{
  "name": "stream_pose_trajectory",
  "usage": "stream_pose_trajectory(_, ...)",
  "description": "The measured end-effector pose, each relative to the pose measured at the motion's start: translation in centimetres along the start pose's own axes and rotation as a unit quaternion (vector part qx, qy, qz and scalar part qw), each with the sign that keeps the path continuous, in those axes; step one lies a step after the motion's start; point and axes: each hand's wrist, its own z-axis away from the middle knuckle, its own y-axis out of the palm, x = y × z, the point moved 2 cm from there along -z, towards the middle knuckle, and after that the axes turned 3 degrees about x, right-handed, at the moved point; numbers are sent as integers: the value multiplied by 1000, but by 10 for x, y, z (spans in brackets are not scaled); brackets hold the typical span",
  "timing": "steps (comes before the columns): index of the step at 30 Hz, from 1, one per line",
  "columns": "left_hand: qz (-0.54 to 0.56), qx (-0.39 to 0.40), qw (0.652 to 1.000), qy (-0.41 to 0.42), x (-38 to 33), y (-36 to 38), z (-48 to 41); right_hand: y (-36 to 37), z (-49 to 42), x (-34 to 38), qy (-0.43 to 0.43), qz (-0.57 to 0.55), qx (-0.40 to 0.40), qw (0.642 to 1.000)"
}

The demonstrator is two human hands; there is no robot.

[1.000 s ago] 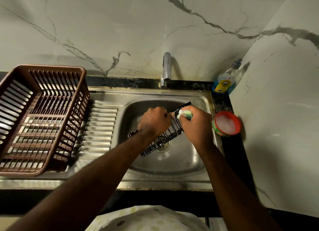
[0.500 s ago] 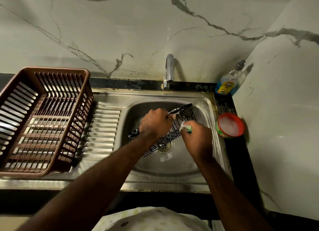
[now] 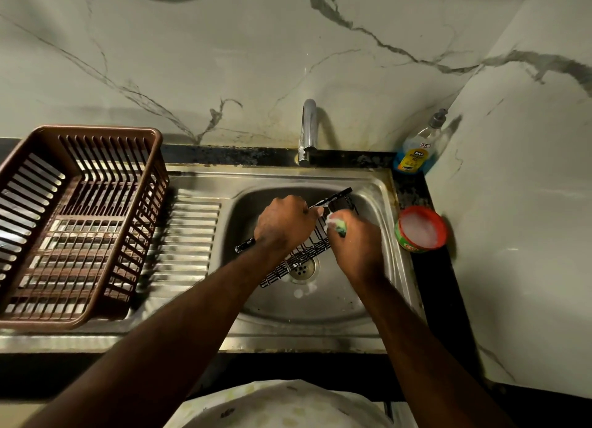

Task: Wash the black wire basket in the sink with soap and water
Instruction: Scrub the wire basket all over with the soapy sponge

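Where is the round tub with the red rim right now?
In the head view, the round tub stands on the dark counter to the right of the sink, nearer the person than the dish-soap bottle.

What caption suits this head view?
The left hand holds the black wire basket in the sink; the right hand presses a soapy green sponge against it.

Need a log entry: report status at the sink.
Left hand grips black wire basket in sink. Right hand holds soapy sponge against it. Nothing blocking.
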Motion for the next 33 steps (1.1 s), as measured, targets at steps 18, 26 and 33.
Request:
stream_pose_trajectory(18, 5, 6, 1000, -5, 5, -2, -12, 2, -14, 13, -18, 34, -2, 999)
stream_pose_trajectory(26, -15, -4, 1000, -19, 9, -8, -10, 4, 8, 4, -22, 52, 20, 998)
stream_pose_trajectory(33, 18, 1, 999, -29, 13, -9, -13, -6, 4, -1, -6, -20, -18, 1000)
